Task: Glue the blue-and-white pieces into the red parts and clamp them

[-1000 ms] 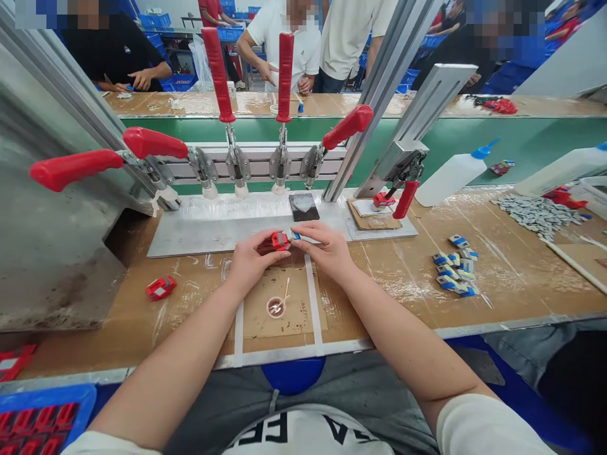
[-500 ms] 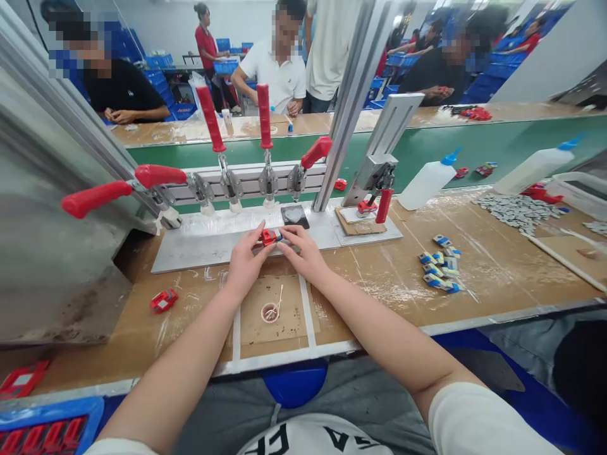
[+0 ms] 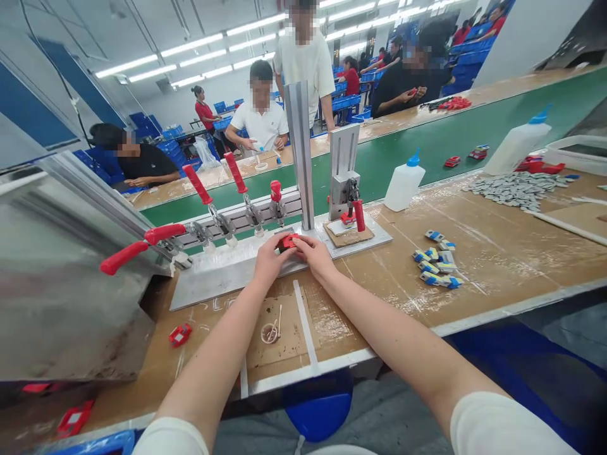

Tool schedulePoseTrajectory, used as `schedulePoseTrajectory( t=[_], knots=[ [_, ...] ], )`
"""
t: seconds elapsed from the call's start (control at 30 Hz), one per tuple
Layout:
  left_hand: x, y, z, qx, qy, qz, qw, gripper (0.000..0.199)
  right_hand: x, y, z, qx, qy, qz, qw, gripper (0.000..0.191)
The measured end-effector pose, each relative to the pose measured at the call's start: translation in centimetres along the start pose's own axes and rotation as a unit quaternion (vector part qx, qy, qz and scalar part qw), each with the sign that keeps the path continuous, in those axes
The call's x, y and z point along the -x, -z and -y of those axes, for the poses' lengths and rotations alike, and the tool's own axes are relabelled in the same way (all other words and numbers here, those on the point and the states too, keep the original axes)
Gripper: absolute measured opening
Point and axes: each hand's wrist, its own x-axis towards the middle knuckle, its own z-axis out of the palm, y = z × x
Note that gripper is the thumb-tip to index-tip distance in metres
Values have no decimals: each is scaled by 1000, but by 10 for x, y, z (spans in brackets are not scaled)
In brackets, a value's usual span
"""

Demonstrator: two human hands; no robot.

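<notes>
My left hand (image 3: pixel 269 258) and my right hand (image 3: pixel 315 255) both grip a small red plastic part (image 3: pixel 290 241), fingers closed on its two sides. They hold it over the right part of a flat metal plate (image 3: pixel 208 281); whether it touches anything beneath is hidden by my fingers. Toggle clamps with red handles (image 3: pixel 197 184) stand along a rail behind the plate. Just right of my hands, another clamp (image 3: pixel 353 189) stands over a red part (image 3: pixel 348 218) on a small board. Nearer me lies a small cup (image 3: pixel 269 333) with swabs in it.
A loose red part (image 3: pixel 180 335) lies left of my left forearm. Several blue-and-grey pieces (image 3: pixel 446 257) are grouped on the right. Behind them stand a white bottle (image 3: pixel 403 188) and a pile of grey pieces (image 3: pixel 521 191). A green conveyor belt (image 3: pixel 436 142) runs behind; people sit beyond.
The view has tilted up and turned. My hands have shifted right along the plate with the red part, and its blue-and-grey portion no longer shows between my fingers.
</notes>
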Motion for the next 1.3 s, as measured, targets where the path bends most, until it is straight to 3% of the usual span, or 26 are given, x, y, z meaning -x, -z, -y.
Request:
schedulePoseTrajectory(
  t=[0.1, 0.23, 0.43, 0.73, 0.83, 0.93, 1.1, 1.2, 1.3],
  knots=[
    [-3, -2, 9, 59, 51, -9, 997, 41, -2, 0, 1, -25, -29, -23, 999, 48],
    [-13, -3, 28, 73, 78, -39, 994, 42, -7, 2, 3, 3, -39, -9, 999, 45],
    [-22, -11, 54, 48, 103, -92, 989, 38, -11, 7, 4, 72, 68, -44, 994, 55],
    [-43, -10, 63, -34, 113, -66, 991, 34, -1, 8, 14, 112, 124, -55, 984, 46],
    [-42, -9, 65, -20, 107, -66, 992, 34, 11, 1, 36, 155, 194, -30, 968, 42],
    [-39, -10, 68, -1, 109, -62, 992, 37, 17, -21, 78, 154, 229, 49, 960, 51],
    [-38, -10, 73, 9, 110, -50, 993, 41, -5, -74, 150, 196, 147, 197, 949, 62],
    [-37, -10, 73, 12, 107, -46, 993, 41, -13, -85, 161, 238, 85, 219, 942, 64],
    [-36, -10, 73, 24, 97, -46, 994, 38, -7, -79, 150, 241, 59, 213, 945, 59]
  ],
)
